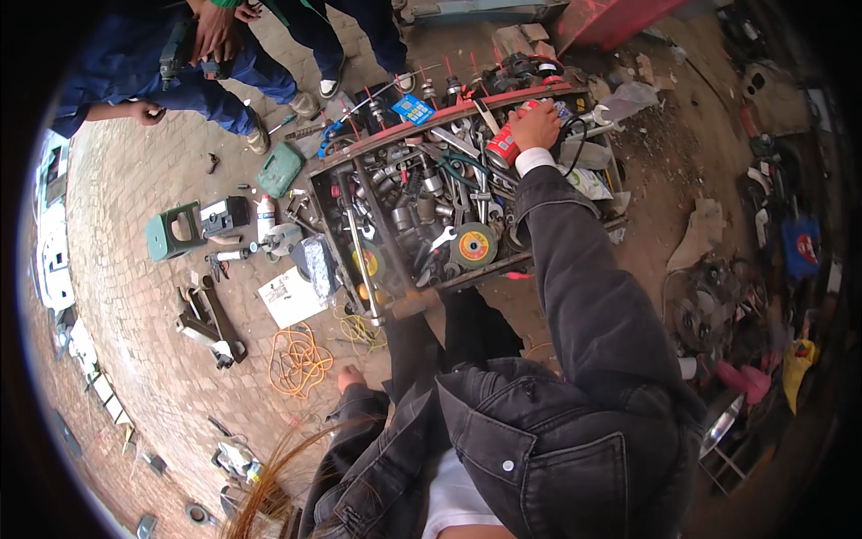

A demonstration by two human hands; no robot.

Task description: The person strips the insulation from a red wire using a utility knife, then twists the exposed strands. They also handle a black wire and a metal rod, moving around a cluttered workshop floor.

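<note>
My right hand (536, 125) reaches to the far right part of an open metal tool tray, its fingers closed around a red can (503, 145). The can lies tilted and the hand covers part of it. Beside it in the tray are wrenches (456, 142), many sockets (404, 218) and a round grinding disc (474, 245) with a yellow and red label. My left hand (350, 375) hangs low by my leg, away from the tray; its fingers are too small and hidden to make out.
A red rail (449, 117) with upright pegs runs along the tray's far side. Two people stand at the far left, one with a hand on a power drill (176, 56). On the paving lie a green case (280, 169), an orange cord (301, 361) and a floor jack (212, 323).
</note>
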